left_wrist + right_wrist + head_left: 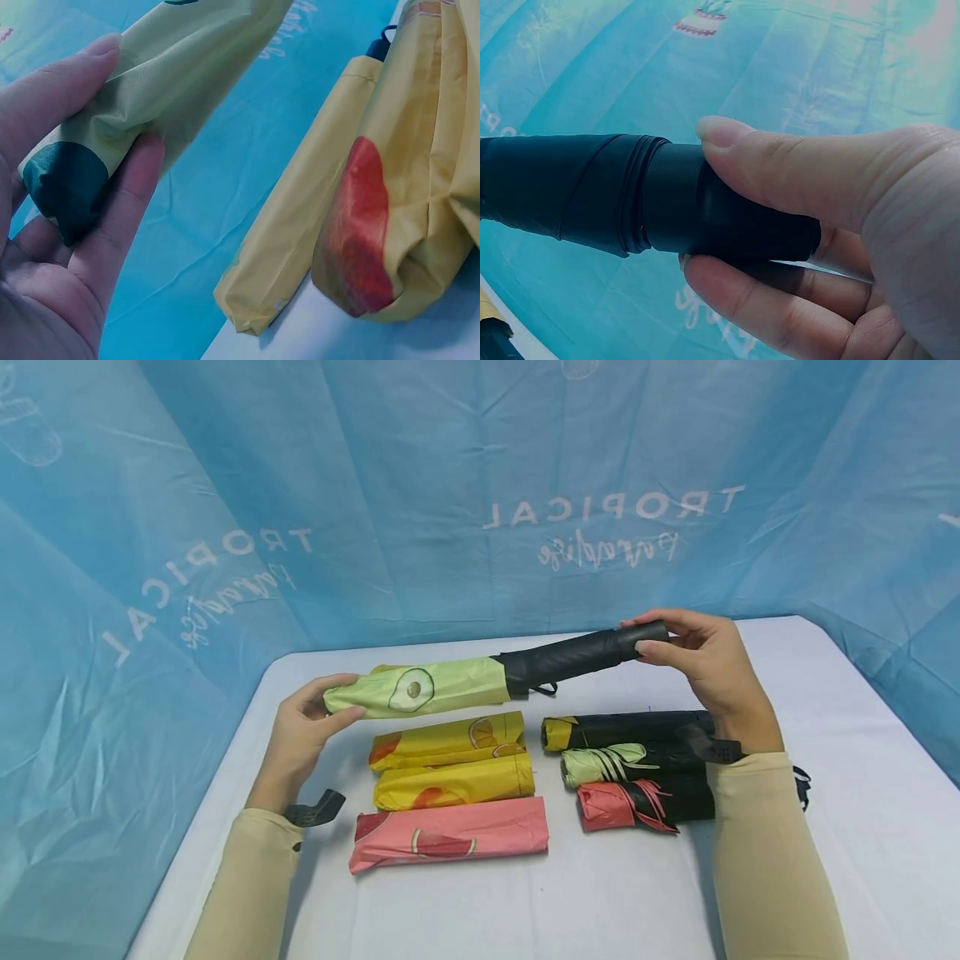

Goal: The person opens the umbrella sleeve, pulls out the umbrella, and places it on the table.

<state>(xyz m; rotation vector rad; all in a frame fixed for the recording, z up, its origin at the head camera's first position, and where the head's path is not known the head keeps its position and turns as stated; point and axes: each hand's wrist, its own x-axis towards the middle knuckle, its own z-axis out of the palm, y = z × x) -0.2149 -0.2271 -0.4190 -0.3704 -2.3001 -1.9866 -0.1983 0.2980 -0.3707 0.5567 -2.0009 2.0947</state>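
Observation:
My left hand (300, 731) pinches the closed end of a light green umbrella sleeve (465, 681) printed with an avocado. My right hand (705, 664) grips the black handle of a folded umbrella (570, 662), thumb on one side and fingers on the other. The black umbrella's far part is hidden inside the sleeve's mouth, and a small black loop hangs there. Both are held up over the table, tilted with the handle end higher. In the left wrist view, the sleeve (180, 75) has a dark green patch at its tip. The handle (727, 210) fills my right grip.
Yellow sleeves (457, 781) and a pink watermelon sleeve (465, 839) lie on the white table (450, 910). To their right lie rolled umbrellas with yellow (558, 733), green (600, 764) and pink (607, 806) ends. A blue curtain (420, 527) hangs behind.

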